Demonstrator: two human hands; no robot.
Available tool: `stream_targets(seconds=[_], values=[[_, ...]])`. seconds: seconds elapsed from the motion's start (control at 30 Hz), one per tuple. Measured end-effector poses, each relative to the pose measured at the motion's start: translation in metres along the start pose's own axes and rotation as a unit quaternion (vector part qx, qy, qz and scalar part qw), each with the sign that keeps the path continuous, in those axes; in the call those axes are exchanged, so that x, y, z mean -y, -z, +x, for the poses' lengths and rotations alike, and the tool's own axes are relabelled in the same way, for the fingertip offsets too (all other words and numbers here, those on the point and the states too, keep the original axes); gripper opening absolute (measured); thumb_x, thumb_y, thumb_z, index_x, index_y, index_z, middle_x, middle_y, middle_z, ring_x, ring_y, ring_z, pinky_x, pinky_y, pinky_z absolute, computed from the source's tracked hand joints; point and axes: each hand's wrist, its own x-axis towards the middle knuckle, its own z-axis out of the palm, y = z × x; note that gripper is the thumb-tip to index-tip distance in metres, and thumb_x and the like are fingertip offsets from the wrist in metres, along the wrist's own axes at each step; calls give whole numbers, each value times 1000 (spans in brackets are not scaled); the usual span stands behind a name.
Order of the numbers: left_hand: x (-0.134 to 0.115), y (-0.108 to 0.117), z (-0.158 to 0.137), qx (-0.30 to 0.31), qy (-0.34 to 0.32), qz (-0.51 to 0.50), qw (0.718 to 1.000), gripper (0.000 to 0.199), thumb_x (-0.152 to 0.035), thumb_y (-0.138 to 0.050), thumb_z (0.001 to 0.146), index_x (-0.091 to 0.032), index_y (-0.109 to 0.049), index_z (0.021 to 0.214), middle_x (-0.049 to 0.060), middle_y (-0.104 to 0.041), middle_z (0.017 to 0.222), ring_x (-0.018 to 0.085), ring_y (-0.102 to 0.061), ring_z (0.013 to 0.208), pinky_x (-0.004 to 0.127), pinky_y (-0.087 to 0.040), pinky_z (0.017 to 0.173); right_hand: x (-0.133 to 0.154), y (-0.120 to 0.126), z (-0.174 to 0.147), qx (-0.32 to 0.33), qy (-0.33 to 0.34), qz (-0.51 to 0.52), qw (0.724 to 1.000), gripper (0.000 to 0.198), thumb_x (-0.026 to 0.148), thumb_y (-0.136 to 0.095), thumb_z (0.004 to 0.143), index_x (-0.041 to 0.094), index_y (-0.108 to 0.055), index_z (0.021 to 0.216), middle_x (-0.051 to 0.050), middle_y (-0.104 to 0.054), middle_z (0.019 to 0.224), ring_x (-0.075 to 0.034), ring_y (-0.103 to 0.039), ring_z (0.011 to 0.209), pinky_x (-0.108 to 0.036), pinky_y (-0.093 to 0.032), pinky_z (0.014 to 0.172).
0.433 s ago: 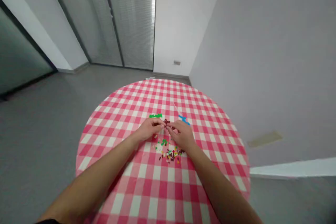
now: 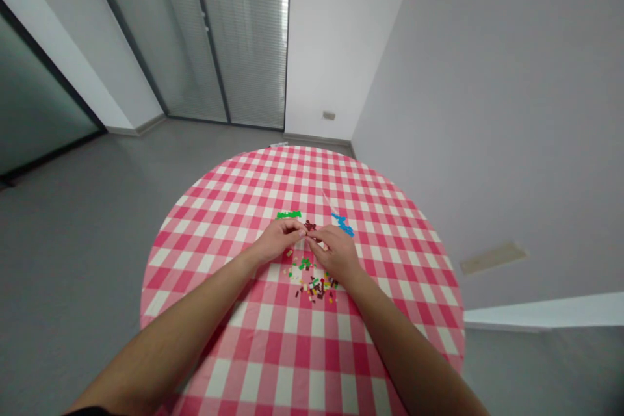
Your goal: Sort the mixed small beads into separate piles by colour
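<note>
My left hand point(image 2: 279, 237) and my right hand point(image 2: 337, 250) meet fingertip to fingertip over the middle of the table. Both are closed in a pinch around something small and dark, too tiny to name. Just behind the fingertips lies a dark red cluster of small pieces point(image 2: 311, 225). A row of green pieces point(image 2: 289, 214) sits beyond my left hand, and a blue group of pieces point(image 2: 343, 224) beyond my right. Nearer to me is a loose scatter of tiny mixed pieces point(image 2: 319, 288), brown, yellow, white and red, with a few green pieces point(image 2: 305, 264) above it.
The round table wears a red and white checked cloth point(image 2: 292, 364). A pale wall point(image 2: 511, 110) stands close on the right. Glass panels with blinds point(image 2: 244, 32) rise beyond the far edge, and grey floor point(image 2: 88, 240) lies to the left.
My right hand's fingertips have moved slightly left, closer against those of my left hand. The left hand and the piles of pieces look the same.
</note>
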Motion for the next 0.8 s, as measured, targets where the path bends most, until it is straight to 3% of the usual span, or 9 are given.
stream_targets(seconds=[0.67,0.8], values=[[0,2,-1,49,1,19,999,33,-48,-63,85,-17,-62,73,-2,-49,63,11,-39,58,26,-34,59,-1,-1,-2,13,1,-5,1000,17,27,-58,96,18,-73,96,-9,-74,86,-19,-67,80,-32,-53,75],[0,1,0,49,-1,26,998,35,-50,-64,84,-17,-64,73,-1,-51,64,11,-41,59,26,-35,60,-2,-2,-3,21,-16,10,1000,15,26,-60,95,19,-73,97,-9,-74,87,-19,-67,80,-31,-53,74]])
